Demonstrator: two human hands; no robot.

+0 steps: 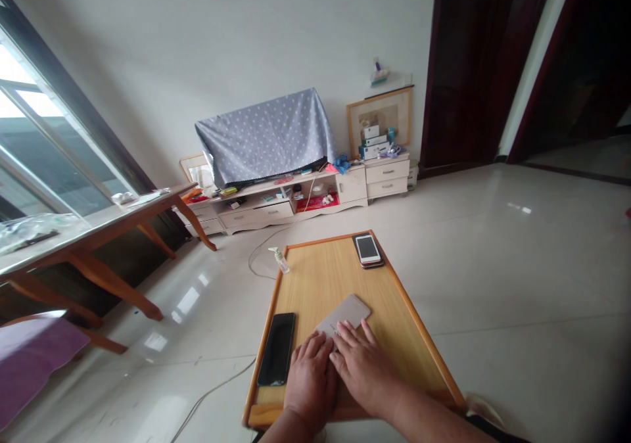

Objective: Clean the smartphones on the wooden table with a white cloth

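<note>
Two bare hands, the left hand (310, 380) and right hand (365, 367), are lying open and flat on a beige flat case (346, 313) near the front of the tabletop (320, 279), with any sideways push risking knocking it into the black smartphone (276, 349) along the left edge.

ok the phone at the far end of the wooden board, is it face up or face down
Face up: the phone shows its pale glass screen to the camera, with a white border, lying flat on the wooden board.
</note>
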